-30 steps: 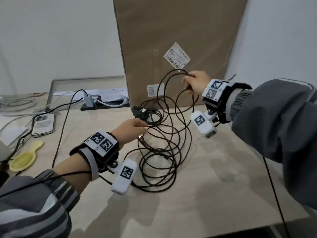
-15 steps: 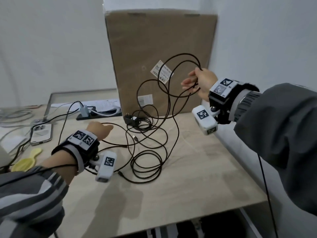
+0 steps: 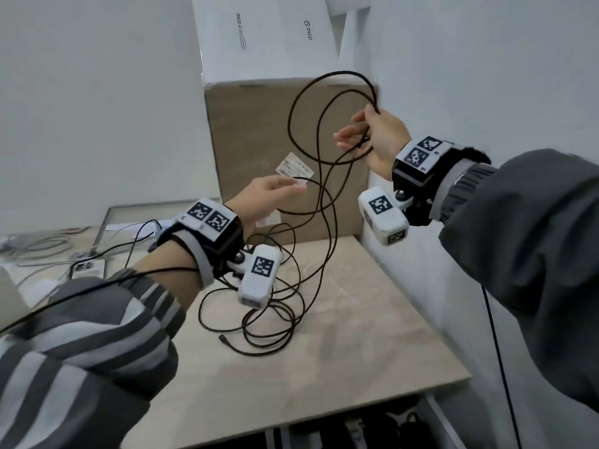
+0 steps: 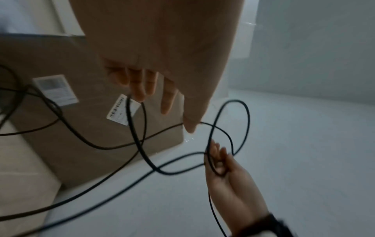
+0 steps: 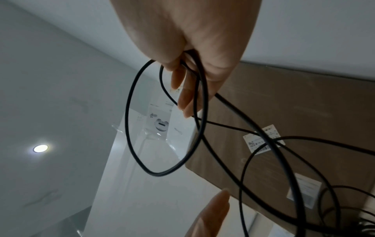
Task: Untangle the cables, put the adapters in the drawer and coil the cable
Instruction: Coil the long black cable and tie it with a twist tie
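Note:
A long black cable hangs in loops from my right hand, which grips several strands high in front of the cardboard box. The lower part lies tangled on the table, with a free plug end at the front. My left hand is raised, fingers straight, reaching at the hanging strands and holding nothing. In the left wrist view its fingertips sit right at a cable loop. The right wrist view shows my fingers curled round the cable. No adapter is visible.
A tall brown cardboard box stands at the back of the table with a white box on top. A white wall runs along the right. A phone and other cables lie far left.
My right hand has lifted the cable loops higher, pulling more cable off the table. My left hand has risen from the table and opened toward the hanging strands.

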